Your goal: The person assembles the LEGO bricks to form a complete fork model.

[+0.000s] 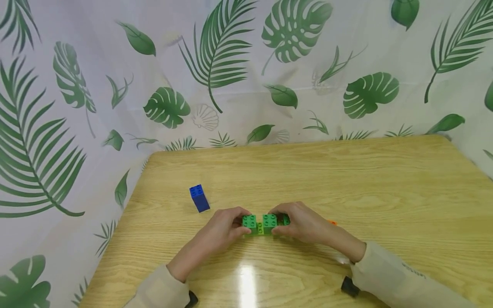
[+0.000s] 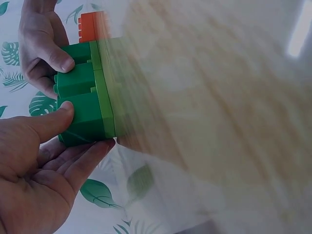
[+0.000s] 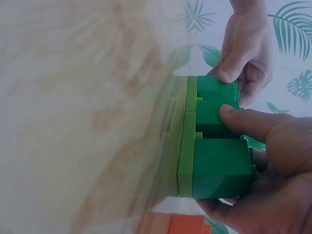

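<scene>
The left hand (image 1: pixel 226 225) pinches the left green block (image 1: pixel 249 222), the right hand (image 1: pixel 302 223) the middle green block (image 1: pixel 269 221), mid-desk (image 1: pixel 346 179). A blue block (image 1: pixel 200 199) stands at their ten o'clock.

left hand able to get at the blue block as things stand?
Likely yes: the blue block sits beyond the left hand, with nothing visible between them. That hand grips the leftmost green block, though, so it would probably need to let go first.
</scene>
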`<state>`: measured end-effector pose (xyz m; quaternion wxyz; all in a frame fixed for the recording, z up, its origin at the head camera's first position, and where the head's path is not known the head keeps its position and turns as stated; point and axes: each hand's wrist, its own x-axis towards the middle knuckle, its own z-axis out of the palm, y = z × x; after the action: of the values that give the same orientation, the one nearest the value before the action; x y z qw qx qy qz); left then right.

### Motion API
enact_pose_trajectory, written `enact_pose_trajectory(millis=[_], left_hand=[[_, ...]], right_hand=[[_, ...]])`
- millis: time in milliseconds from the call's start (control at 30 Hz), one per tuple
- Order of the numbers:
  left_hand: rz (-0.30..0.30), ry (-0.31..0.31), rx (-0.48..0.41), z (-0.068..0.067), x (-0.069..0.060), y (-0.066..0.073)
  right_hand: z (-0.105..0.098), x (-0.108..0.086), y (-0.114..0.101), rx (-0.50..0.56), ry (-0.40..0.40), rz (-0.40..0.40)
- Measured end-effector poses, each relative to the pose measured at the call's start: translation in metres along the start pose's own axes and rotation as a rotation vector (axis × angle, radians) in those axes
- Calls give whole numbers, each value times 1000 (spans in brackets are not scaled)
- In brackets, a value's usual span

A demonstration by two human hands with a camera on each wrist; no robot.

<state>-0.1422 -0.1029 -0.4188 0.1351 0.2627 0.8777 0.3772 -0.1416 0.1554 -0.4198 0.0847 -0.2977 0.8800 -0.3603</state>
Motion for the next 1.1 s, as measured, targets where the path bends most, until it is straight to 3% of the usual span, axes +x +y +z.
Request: enact_pose_trajectory(millis=[800, 1100], left_hand=[[5, 22, 52, 1, 1, 2], [17, 24, 65, 1, 0, 4]], right_hand=[[1, 0, 1, 15, -1, 13], [-6, -9, -3, 16, 36, 41]])
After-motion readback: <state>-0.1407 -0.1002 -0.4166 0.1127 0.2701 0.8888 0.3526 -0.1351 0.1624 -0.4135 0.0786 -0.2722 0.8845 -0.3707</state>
